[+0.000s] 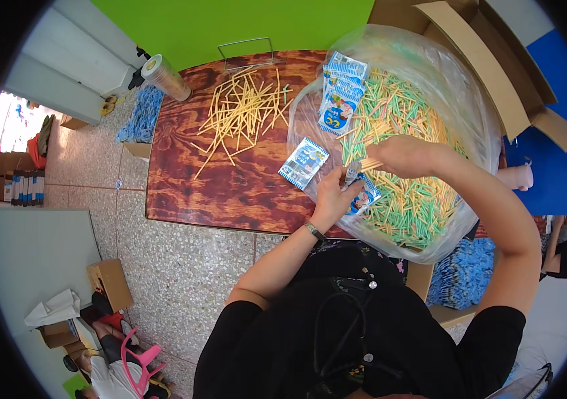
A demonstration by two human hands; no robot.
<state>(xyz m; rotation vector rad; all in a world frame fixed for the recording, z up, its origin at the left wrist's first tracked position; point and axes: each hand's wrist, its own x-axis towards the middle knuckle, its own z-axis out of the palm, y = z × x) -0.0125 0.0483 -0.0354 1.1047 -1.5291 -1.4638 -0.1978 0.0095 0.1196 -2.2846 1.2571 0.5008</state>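
Observation:
My left hand (330,199) pinches a small blue-and-white packet (352,173) at the near left edge of a big clear plastic bag (479,86). Close beside it, my right hand (406,155) is closed around a few pale yellow sticks (368,163), their ends at the packet's top. Thin candy-like sticks (423,206) in yellow, green and pink fill the bag. Another packet (304,163) lies flat left of my left hand. Several overlapping packets (340,100) rest on the far left part of the bag. The fingertips of my right hand are partly hidden.
Loose yellow sticks (243,110) are spread over the red-brown wooden table (223,196). A cylindrical tub (165,78) stands at its far left corner, a wire stand (247,53) at the back. An open cardboard box (496,60) is behind the bag. Blue packets (459,272) fill a box below right.

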